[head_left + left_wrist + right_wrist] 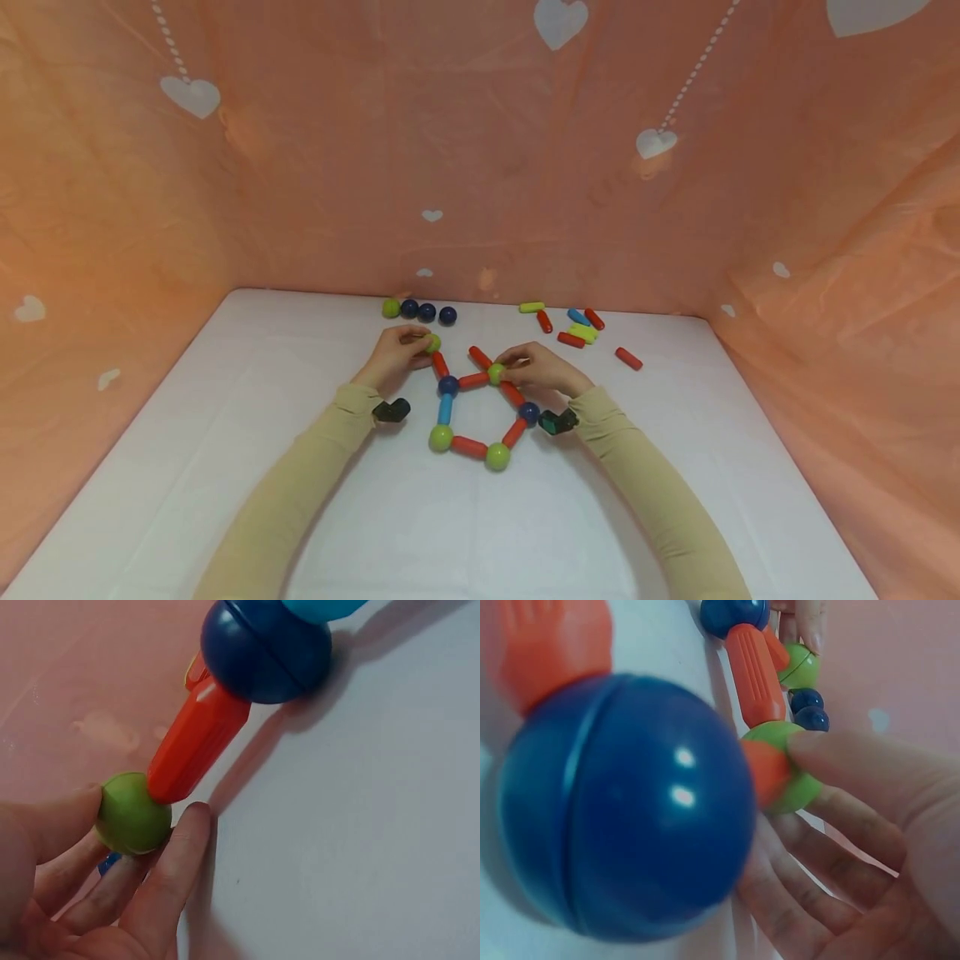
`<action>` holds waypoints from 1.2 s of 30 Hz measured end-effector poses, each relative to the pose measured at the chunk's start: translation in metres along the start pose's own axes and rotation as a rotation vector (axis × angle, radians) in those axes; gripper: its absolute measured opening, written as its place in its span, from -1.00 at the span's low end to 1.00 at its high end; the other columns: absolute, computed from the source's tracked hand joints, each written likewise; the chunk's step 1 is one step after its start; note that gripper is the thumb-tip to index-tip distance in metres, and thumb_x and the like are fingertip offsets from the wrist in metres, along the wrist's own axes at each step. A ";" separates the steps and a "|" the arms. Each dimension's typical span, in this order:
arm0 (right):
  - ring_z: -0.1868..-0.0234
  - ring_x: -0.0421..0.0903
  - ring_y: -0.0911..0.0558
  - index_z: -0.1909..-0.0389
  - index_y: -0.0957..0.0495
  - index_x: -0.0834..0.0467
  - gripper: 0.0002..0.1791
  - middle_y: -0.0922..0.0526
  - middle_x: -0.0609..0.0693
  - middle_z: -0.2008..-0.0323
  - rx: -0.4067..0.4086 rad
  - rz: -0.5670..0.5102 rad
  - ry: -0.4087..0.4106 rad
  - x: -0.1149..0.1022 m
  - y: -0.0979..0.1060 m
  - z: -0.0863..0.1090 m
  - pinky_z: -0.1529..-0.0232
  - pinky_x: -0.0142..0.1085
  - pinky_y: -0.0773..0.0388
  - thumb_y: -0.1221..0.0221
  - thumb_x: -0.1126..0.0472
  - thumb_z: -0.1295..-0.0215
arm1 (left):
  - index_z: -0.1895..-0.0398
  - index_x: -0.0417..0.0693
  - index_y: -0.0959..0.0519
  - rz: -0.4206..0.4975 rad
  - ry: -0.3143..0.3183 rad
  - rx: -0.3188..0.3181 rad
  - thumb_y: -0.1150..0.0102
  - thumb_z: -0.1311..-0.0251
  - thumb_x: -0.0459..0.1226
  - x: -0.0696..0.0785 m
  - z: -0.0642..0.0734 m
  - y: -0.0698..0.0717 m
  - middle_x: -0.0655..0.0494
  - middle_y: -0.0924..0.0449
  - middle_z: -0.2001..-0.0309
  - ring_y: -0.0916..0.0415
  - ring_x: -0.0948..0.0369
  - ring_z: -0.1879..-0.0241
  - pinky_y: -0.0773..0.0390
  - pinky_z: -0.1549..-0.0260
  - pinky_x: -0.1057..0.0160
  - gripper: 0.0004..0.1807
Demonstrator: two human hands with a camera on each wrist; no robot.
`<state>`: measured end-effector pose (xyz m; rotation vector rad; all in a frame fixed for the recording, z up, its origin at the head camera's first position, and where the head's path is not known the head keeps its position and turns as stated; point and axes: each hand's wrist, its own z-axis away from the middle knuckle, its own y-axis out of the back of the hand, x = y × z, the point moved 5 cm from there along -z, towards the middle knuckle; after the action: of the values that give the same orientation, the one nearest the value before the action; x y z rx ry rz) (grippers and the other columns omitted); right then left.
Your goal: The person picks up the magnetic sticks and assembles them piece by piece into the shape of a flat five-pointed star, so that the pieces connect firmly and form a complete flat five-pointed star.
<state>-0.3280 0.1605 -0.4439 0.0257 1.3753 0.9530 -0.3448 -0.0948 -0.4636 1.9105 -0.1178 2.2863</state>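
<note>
A five-sided ring of balls and rods lies on the white table. My left hand (392,357) pinches a green ball (131,814) between thumb and fingers. That ball meets the end of a red rod (199,742), which runs out from a dark blue ball (262,652) of the ring. At the ring's far corner, my right hand (546,370) pinches another green ball (496,374). From this corner a loose-ended red rod (479,357) points away to the back left. One ring side is a light blue rod (446,409); the other sides are red.
Along the back edge sit a green ball (391,308) and several dark blue balls (427,312). Back right lie scattered rods, among them a yellow rod (532,307), a blue rod (578,317) and a red rod (628,358). An orange cloth (480,167) hangs behind the table.
</note>
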 end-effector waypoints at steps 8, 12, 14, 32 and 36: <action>0.02 -0.05 -0.59 -0.19 -0.60 0.21 -0.61 -0.63 0.17 -0.12 -0.007 -0.002 0.011 0.000 -0.003 -0.002 0.02 -0.34 -0.66 -0.22 0.14 -0.42 | -0.35 -0.40 -0.37 -0.037 0.020 0.013 0.01 -0.50 -0.38 0.003 0.004 -0.001 -0.29 -0.47 -0.19 -0.61 0.11 0.02 -0.73 0.05 0.25 -0.57; -0.01 -0.03 -0.59 -0.19 -0.60 0.21 -0.60 -0.62 0.17 -0.13 -0.009 -0.004 0.011 0.001 -0.003 -0.002 0.01 -0.33 -0.66 -0.22 0.13 -0.42 | -0.35 -0.40 -0.37 -0.053 0.025 0.016 0.00 -0.49 -0.38 0.003 0.006 0.000 -0.31 -0.47 -0.20 -0.62 0.17 0.10 -0.73 0.10 0.31 -0.57; -0.04 -0.01 -0.58 -0.19 -0.60 0.20 -0.61 -0.62 0.17 -0.14 -0.007 -0.005 0.006 0.001 -0.003 -0.002 -0.01 -0.33 -0.65 -0.21 0.13 -0.42 | -0.35 -0.41 -0.37 -0.056 0.020 0.012 0.00 -0.49 -0.38 0.003 0.006 0.000 -0.32 -0.47 -0.20 -0.62 0.20 0.12 -0.73 0.12 0.34 -0.57; 0.12 -0.09 -0.56 -0.22 -0.56 0.24 -0.60 -0.66 0.15 -0.04 0.000 -0.029 -0.050 -0.007 -0.006 -0.020 0.07 -0.41 -0.58 -0.13 0.13 -0.48 | -0.42 -0.32 -0.34 -0.036 0.015 -0.027 -0.11 -0.38 -0.46 0.001 0.008 -0.012 -0.33 -0.44 -0.32 -0.52 -0.05 -0.23 -0.61 -0.21 0.11 -0.46; 0.06 -0.09 -0.56 -0.24 -0.55 0.23 -0.58 -0.64 0.14 -0.11 0.029 -0.049 -0.105 -0.009 -0.008 -0.022 -0.02 -0.35 -0.57 -0.14 0.12 -0.47 | -0.44 -0.29 -0.33 -0.073 0.002 -0.043 -0.11 -0.37 -0.46 0.002 0.006 -0.015 -0.29 -0.42 -0.35 -0.48 -0.07 -0.28 -0.58 -0.26 0.10 -0.44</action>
<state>-0.3413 0.1388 -0.4464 0.0623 1.2876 0.8786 -0.3364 -0.0808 -0.4609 1.8605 -0.0943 2.2203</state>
